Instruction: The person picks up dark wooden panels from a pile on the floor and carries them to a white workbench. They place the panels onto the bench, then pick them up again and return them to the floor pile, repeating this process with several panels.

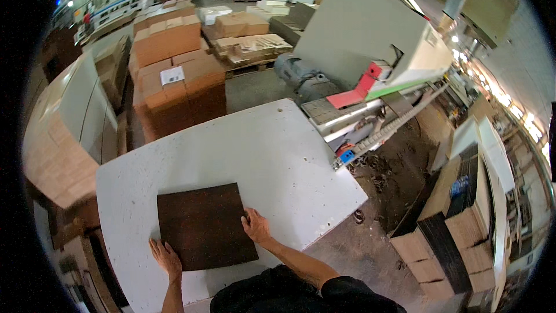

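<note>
Left hand (pixel 166 258): lying nearly flat, fingers a little apart, touching the left edge of one brown panel (pixel 205 229) toward its lower corner.
Right hand (pixel 255 226): touching the panel's right edge about midway, bending its fingers there; not showing clearly enough to tell whether pinching or merely steadying.
Brown panel: lying on the near part of one white bench (pixel 266 139), between both hands; showing four almost straight sides and a dark, faintly streaked face.
White bench: spreading broad and smooth beneath the panel, carrying scattered dark specks and small chips along its right side.
Cardboard cartons (pixel 200 95): standing stacked beyond the bench at far left, boxy and brown, one bearing a single white label (pixel 172 75).
Machine (pixel 359 29): standing past the far right corner, presenting one wide flat grey panel, one red bracket (pixel 365 85) and one small blue part (pixel 346 156).
Motors (pixel 317 88): sitting beside the machine, numbering two, rounded and grey.
Stacked boards (pixel 466 226): rising at right, layering pale, rough-edged bundles with black ones.
Floor (pixel 341 255): running dull and stained, collecting dark curled scraps beside the machine.
</note>
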### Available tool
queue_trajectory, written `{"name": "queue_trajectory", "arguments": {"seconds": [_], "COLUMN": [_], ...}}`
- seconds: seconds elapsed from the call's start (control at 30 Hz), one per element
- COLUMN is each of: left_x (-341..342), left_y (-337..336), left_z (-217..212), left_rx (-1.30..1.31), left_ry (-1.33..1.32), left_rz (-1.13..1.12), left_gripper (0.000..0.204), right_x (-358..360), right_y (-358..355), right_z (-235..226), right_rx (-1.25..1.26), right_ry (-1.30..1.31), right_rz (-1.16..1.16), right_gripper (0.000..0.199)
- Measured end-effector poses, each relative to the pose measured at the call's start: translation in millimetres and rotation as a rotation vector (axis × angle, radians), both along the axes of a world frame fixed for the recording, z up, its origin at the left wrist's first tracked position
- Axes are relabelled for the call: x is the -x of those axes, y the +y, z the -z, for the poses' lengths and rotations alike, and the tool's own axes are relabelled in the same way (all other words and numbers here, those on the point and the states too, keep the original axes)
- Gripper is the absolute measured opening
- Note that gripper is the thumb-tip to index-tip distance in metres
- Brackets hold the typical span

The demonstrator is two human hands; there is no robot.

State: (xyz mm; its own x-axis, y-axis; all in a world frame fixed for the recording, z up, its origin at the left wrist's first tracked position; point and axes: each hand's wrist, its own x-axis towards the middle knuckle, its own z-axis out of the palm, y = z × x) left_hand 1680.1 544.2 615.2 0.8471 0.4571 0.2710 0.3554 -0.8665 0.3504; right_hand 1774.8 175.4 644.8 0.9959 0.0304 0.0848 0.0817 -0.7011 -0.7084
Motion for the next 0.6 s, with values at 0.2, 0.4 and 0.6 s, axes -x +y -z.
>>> {"name": "queue_trajectory", "arguments": {"seconds": [0.2, 0.4, 0.6], "left_x": [-4.9, -3.6, -3.1], "left_y": [-6.1, -8.3, -7.7], "left_z": [-4.8, -5.8, -1.4], "left_rx": [0.018, -0.002, -0.023], "left_ry": [0.03, 0.006, 0.059], "left_rz": [-0.017, 0.0, -0.031], "left_gripper": [0.04, 0.042, 0.041], "right_x": [-2.2, -2.0, -2.8], "right_y": [-2.6, -5.6, -2.4], "right_z": [-4.2, -4.3, -5.2], "right_rx": [0.002, -0.027, -0.053], "right_ry": [-0.32, -0.31, -0.252], "right_rz": [0.047, 0.042, 0.09], "right_gripper": [0.033, 0.033, 0.031]}}
